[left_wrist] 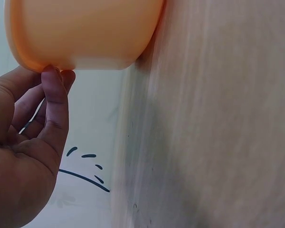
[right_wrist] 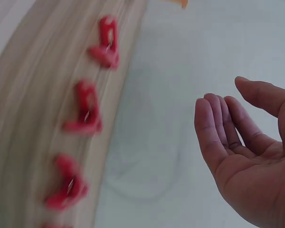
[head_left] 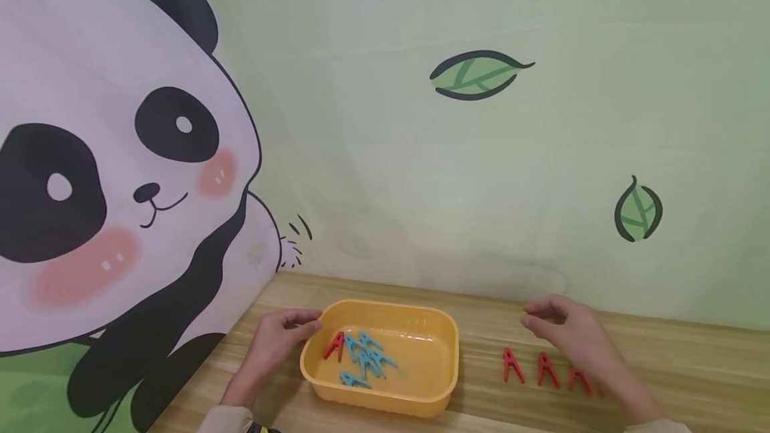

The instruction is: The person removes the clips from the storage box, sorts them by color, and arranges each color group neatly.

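Pegs (head_left: 364, 357), several of them blue, are lying bunched toward the left end of a yellow tray (head_left: 385, 403) in the head view, with one red peg (head_left: 334, 345) resting beside them; the tray's raised walls are holding the group together. Other red pegs (head_left: 544, 361) are lying spaced in a row on the wooden surface (head_left: 481, 406), to the tray's right, the gaps presumably making each easy to pick singly; the right arm is partly hiding the row's end. The left hand (head_left: 272, 341) is gripping the tray lightly near its far left corner, probably for steadying it, while the right hand (head_left: 568, 327) is hovering near the row. Behind, a cloth (head_left: 373, 152) with a panda print is hanging. In the left wrist view, that hand's thumb and fingertips are closing on the tray's end, the palm standing clear of it; how firmly they are pressing, I cannot tell. In the right wrist view, the other hand is holding nothing, its fingers bending loosely and its thumb standing apart, with the blurred red pegs lying nearby.
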Available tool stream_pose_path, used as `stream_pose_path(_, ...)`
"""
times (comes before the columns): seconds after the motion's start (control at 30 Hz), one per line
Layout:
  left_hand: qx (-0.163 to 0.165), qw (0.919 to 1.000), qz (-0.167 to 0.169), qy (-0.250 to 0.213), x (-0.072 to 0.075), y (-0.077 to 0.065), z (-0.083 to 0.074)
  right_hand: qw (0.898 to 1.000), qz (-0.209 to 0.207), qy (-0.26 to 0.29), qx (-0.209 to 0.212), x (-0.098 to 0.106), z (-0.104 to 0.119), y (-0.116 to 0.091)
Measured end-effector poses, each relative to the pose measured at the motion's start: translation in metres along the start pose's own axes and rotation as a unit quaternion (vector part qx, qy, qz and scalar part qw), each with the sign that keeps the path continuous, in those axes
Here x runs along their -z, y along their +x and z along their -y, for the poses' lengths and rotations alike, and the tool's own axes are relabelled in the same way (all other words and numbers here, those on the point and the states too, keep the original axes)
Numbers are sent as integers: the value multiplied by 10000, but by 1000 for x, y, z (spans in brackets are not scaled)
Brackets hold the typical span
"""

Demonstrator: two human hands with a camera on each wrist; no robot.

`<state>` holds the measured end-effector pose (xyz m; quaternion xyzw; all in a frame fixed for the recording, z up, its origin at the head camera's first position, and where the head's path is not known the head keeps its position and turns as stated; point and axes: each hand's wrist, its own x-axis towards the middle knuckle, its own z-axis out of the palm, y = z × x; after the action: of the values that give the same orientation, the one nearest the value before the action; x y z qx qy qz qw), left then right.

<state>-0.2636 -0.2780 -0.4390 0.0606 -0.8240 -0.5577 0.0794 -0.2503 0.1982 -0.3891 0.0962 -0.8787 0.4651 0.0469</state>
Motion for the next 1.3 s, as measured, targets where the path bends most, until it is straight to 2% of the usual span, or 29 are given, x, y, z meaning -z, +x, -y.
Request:
stream_pose_path(0.1,-43,10000,13,-29,0,0,1,9998,51,-14,195,-14,15,4)
stream_pose_path(0.3,-47,10000,6,-53,1,0,2,9972,280,345,594,-43,41,13)
stream_pose_path(0.43,-42,10000,-3,-43,1,0,2,9951,409,604,670,-63,57,16)
stream_pose_path(0.77,-109,9999,56,-70,0,1,3,9860,832,1065,978,-114,80,32)
stream_pose_path(1.03,-186,9998,39,-17,0,2,2,9810,1234,1055,1065,-151,96,39)
stream_pose_path(1.3,-152,9999,28,-30,1,1,1,9791,1582,685,1076,-184,108,44)
